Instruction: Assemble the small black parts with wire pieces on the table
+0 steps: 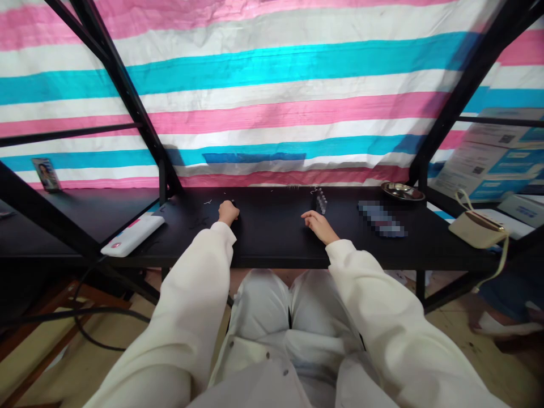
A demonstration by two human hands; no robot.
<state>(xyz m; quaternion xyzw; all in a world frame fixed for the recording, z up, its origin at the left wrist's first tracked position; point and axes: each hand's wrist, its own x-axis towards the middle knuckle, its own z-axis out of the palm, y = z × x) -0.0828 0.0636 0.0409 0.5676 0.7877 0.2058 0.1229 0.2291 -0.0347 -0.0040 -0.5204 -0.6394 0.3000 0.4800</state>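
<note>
Both my arms, in white sleeves, reach onto a black table [272, 243]. My left hand [228, 212] is closed in a fist near a small dark object that is too small to name. My right hand [318, 225] rests on the tabletop with its fingers curled loosely, just in front of a small cluster of clear pieces [321, 200]. Tiny light bits [208, 202] lie scattered on the table beyond my left hand.
A white power bank [132, 234] lies at the table's left edge, a metal dish [402, 191] at the back right, a cream bag [478, 228] on the right. Black frame posts rise on both sides. A striped tarp hangs behind. Cables trail on the floor.
</note>
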